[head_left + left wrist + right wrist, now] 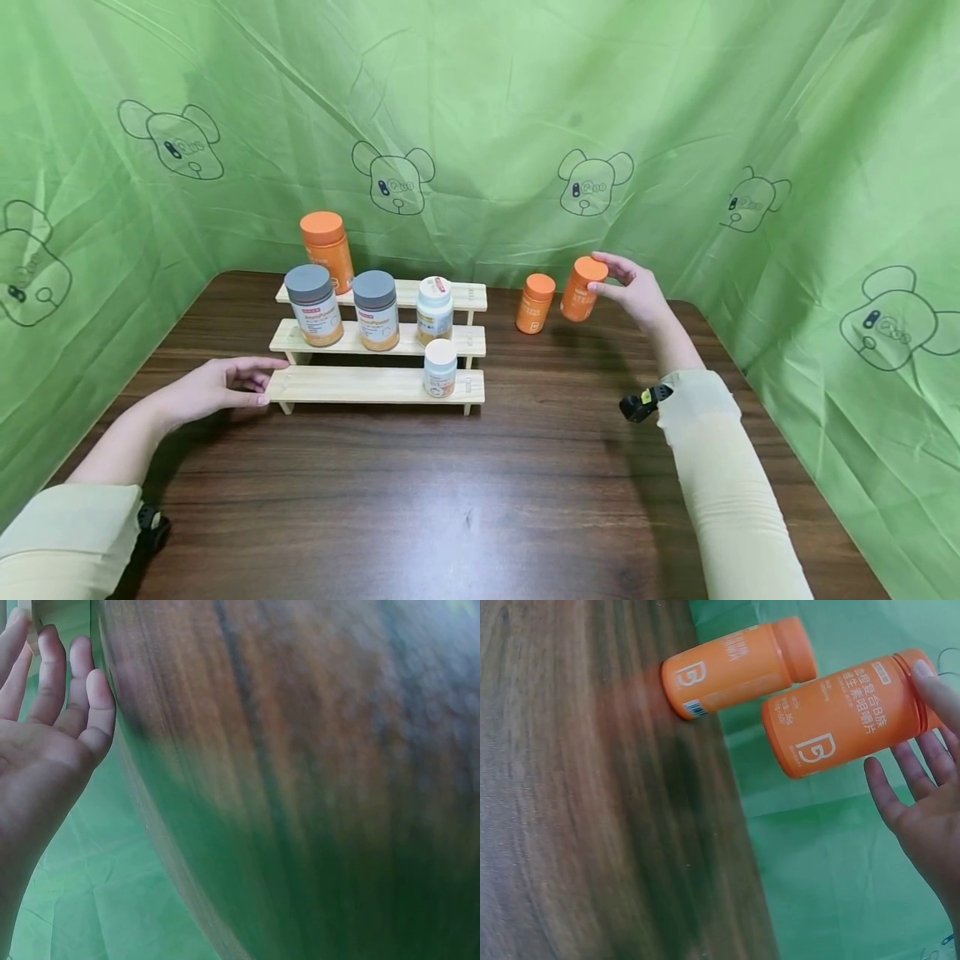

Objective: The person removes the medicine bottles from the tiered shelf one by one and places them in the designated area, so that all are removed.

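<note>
At the far right of the table, my right hand (637, 293) pinches an orange pill bottle (579, 290) around its orange cap, with the bottle slightly tilted. The right wrist view shows the thumb on the cap of this bottle (840, 716) and white print on its side. A second orange bottle (534, 305) stands just to its left. My left hand (210, 390) grips the left end of the lowest step of a wooden three-step display rack (345, 385), thumb at the front edge and index finger at the back. In the left wrist view, the left hand's (52, 742) other fingers are loosely bent.
A large orange jar (327, 250) stands on the top step. Two grey-lidded jars (377, 312) and a white bottle (435, 312) are on the middle step. A small white bottle (440, 369) stands at the lowest step's right. Green cloth (495, 100) hangs around the table.
</note>
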Action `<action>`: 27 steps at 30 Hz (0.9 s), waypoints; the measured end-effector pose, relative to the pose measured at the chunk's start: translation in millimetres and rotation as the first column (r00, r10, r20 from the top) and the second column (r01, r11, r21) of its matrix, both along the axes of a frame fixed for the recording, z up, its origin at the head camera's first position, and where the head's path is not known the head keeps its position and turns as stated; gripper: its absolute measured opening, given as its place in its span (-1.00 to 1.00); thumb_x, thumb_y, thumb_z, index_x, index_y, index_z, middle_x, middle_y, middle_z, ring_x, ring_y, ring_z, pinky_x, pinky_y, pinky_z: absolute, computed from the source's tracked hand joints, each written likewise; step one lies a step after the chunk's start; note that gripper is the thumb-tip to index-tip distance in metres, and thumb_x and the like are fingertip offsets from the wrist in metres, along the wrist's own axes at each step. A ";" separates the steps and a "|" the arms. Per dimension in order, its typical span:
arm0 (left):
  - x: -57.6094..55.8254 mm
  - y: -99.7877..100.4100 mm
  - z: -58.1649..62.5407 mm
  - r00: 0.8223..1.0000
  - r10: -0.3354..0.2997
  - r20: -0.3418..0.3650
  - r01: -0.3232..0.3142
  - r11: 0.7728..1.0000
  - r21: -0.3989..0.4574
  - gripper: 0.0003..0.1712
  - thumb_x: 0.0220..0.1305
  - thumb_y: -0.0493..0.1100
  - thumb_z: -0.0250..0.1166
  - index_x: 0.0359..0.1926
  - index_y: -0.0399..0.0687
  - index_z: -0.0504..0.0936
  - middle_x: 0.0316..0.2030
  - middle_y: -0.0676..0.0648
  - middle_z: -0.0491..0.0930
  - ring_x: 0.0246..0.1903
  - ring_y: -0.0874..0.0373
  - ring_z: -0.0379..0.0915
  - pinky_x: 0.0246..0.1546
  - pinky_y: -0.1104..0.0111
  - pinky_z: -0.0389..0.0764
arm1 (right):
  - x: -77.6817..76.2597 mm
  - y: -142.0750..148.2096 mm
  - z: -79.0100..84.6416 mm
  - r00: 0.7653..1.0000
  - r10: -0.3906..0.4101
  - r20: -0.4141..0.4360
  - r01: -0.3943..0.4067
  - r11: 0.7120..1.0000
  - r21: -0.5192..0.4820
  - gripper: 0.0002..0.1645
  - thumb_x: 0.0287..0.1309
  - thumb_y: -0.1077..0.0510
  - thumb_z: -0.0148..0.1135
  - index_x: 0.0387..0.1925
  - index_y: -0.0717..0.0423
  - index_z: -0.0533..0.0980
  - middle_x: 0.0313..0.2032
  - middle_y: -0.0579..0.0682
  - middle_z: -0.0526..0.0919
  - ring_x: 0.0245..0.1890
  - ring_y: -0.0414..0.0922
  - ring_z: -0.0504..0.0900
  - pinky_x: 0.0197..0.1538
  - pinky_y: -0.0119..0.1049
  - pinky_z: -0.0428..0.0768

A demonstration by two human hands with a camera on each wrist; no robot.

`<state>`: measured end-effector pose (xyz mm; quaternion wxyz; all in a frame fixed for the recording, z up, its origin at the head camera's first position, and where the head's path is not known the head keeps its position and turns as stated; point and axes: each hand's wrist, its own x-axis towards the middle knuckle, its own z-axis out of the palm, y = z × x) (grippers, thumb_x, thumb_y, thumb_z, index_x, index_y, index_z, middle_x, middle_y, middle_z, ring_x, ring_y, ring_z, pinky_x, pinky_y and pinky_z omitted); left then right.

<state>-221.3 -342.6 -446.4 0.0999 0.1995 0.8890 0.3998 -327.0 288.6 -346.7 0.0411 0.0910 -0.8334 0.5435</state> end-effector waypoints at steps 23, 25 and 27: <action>0.0 -0.3 -2.0 1.000 -0.004 0.001 0.004 1.000 0.011 -0.35 0.13 -0.10 0.38 0.25 -0.09 0.42 -0.22 -0.04 0.62 -0.20 0.34 0.49 -0.19 0.53 0.43 | -15.4 -4.9 -62.1 0.990 -0.132 0.045 0.136 0.985 -0.102 -0.27 0.01 0.12 0.42 0.26 -0.06 0.40 0.22 -0.02 0.44 0.20 -0.12 0.35 0.23 -0.17 0.30; 0.1 -0.3 -2.2 1.000 -0.006 -0.001 0.006 1.000 0.017 -0.35 0.13 -0.11 0.38 0.24 -0.09 0.42 -0.22 -0.04 0.62 -0.20 0.34 0.49 -0.20 0.53 0.43 | -16.2 -5.8 -65.0 0.988 -0.142 0.060 0.148 0.982 -0.114 -0.26 0.00 0.12 0.42 0.27 -0.07 0.39 0.23 -0.03 0.44 0.20 -0.13 0.35 0.21 -0.21 0.31; 0.3 -0.9 -2.4 1.000 -0.004 0.000 0.004 1.000 0.019 -0.35 0.12 -0.11 0.38 0.24 -0.09 0.42 -0.23 -0.04 0.62 -0.21 0.33 0.49 -0.20 0.53 0.43 | -17.2 -6.5 -68.2 0.986 -0.148 0.074 0.156 0.980 -0.124 -0.26 0.00 0.12 0.43 0.26 -0.09 0.40 0.23 -0.02 0.44 0.19 -0.13 0.36 0.18 -0.24 0.34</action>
